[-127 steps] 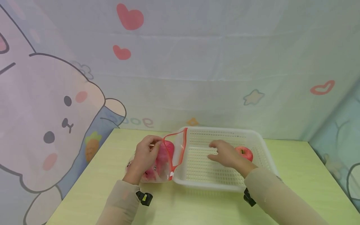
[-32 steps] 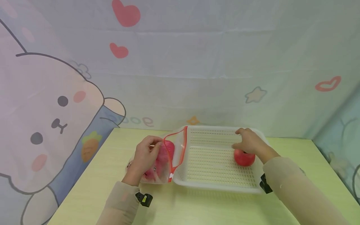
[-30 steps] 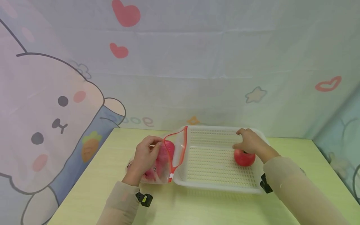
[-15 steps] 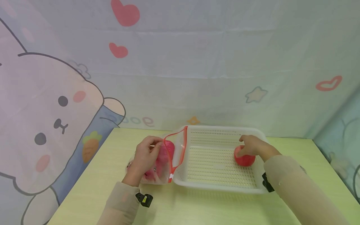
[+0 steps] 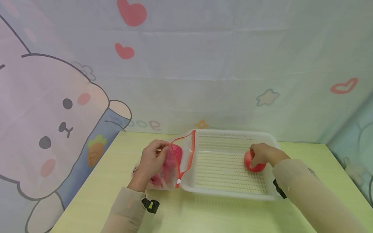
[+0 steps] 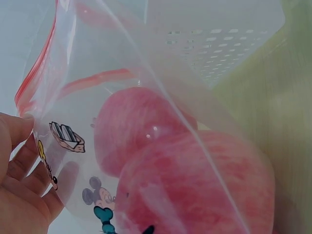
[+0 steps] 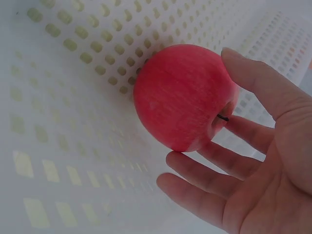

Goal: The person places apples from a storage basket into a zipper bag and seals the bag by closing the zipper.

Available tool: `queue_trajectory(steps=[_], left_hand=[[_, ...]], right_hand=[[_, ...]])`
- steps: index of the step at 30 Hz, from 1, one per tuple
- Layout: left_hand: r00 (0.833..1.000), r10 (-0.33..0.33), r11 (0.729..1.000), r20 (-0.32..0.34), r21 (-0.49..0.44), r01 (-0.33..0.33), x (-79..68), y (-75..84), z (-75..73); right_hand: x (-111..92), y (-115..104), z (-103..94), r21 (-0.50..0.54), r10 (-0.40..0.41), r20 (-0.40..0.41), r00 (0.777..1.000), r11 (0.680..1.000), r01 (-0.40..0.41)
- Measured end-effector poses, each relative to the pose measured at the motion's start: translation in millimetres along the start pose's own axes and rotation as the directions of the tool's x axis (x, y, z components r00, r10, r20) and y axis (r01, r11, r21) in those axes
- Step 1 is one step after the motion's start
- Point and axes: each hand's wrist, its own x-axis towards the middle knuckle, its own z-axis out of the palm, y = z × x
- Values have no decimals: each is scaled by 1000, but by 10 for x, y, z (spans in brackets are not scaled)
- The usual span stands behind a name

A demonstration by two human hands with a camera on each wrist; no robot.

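Grasping step, seemingly: right hand (image 5: 264,154) has its grip part-curled round the apple (image 7: 178,100) near the basket's (image 5: 230,193) right edge, left hand (image 5: 152,161) pinches the open-mouthed bag (image 5: 167,178) at its left edge; next move calls for firming up, then lifting.

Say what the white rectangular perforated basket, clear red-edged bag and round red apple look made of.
White basket: probably moulded plastic, satin, given evenly spaced holes.
Clear bag: likely thin plastic film, glossy, creased and see-through.
Red apple: smooth, streaked skin suggests fruit; imitation possible.
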Motion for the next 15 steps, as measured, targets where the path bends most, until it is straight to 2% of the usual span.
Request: queue_trajectory(steps=[15], left_hand=[[1000, 11, 1000, 11, 11, -11, 6, 20, -31]], right_hand=[[64, -13, 70, -101, 44, 33, 999, 994, -40]])
